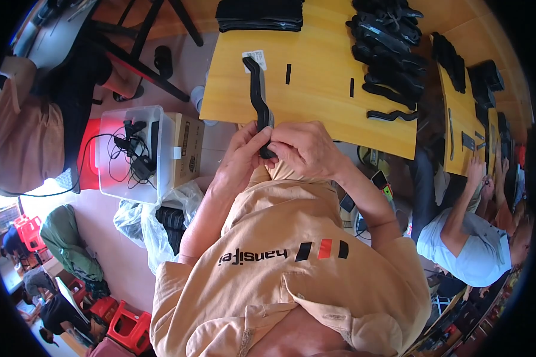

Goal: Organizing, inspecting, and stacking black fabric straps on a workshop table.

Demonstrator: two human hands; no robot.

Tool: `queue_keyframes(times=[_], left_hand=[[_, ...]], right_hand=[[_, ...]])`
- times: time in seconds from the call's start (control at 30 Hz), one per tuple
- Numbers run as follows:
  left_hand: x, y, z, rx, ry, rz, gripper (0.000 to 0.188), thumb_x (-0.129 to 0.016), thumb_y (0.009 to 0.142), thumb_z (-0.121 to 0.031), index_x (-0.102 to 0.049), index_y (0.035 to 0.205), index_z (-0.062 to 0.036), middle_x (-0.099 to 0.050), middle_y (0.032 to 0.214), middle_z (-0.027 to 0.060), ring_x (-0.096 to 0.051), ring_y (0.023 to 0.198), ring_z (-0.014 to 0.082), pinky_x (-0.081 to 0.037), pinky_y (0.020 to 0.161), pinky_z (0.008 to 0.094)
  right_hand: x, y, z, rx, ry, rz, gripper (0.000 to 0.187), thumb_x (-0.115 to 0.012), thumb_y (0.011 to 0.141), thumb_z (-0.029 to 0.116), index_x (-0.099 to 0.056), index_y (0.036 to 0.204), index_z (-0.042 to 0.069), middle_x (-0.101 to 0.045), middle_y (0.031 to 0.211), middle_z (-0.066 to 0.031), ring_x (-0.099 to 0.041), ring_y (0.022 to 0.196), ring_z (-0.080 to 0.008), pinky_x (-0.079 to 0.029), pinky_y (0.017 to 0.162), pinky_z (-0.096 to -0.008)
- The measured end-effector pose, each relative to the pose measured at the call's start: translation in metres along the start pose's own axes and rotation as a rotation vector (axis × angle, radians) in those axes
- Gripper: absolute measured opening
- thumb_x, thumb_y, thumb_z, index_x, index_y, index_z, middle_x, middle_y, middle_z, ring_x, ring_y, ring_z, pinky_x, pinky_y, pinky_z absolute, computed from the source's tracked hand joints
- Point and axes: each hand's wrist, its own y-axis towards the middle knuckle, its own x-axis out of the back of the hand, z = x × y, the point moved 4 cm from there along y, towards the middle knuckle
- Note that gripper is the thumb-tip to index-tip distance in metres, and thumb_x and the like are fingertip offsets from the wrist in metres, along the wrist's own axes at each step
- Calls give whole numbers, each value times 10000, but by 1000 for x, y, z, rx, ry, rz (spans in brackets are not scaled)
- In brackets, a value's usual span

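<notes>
A long, wavy black strip (256, 89), like a padded strap with a greyish edge, runs from my hands out over the near left part of the yellow table (315, 53). My left hand (239, 156) pinches its near end between thumb and fingers. Beside it, my right hand (308, 149) has its fingertips closed on the same end, the fingers partly hidden. The strip's far end lies over a white printed label (261, 58). A similar curved black strip (393, 115) rests at the table's right edge.
Black strips lie in a pile (387, 50) at the table's right, with folded black pieces (259, 16) at the far edge. Left of me stand a clear bin (110, 172) of cables and a cardboard box (187, 149). A co-worker in light blue (467, 247) sits at right.
</notes>
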Motion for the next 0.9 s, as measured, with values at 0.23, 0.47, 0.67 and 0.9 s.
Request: queue_keyframes(times=[0.23, 0.47, 0.67, 0.9], left_hand=[[8, -4, 1, 84, 188, 54, 322, -436, 952, -315, -554, 861, -30, -537, 646, 25, -518, 508, 83, -399, 412, 199], [6, -3, 0, 66, 196, 88, 293, -442, 952, -297, -540, 874, -32, -530, 624, 13, -485, 449, 62, -369, 365, 157], [5, -13, 3, 129, 48, 284, 294, -472, 939, -309, -529, 910, -22, -552, 632, 32, -525, 461, 71, -411, 375, 159], [-10, -27, -6, 212, -31, 361, 308, -498, 926, -332, -526, 931, -26, -572, 643, 48, -547, 474, 83, -442, 393, 170]], right_hand=[[-7, -4, 3, -9, 63, 36, 123, -618, 796, 143, -560, 775, 37, -570, 692, -108, -574, 639, -302, -441, 543, -381], [-6, -6, 8, 15, -65, 67, 139, -624, 792, 124, -538, 737, 29, -567, 701, -114, -567, 648, -302, -442, 539, -384], [-3, -14, 1, -83, 399, 131, 139, -588, 836, 97, -555, 731, 11, -541, 632, -80, -521, 546, -184, -410, 486, -300], [-2, -25, 0, -537, 986, 256, 270, -501, 916, 156, -526, 682, 24, -517, 628, 23, -447, 503, -20, -378, 450, -182]])
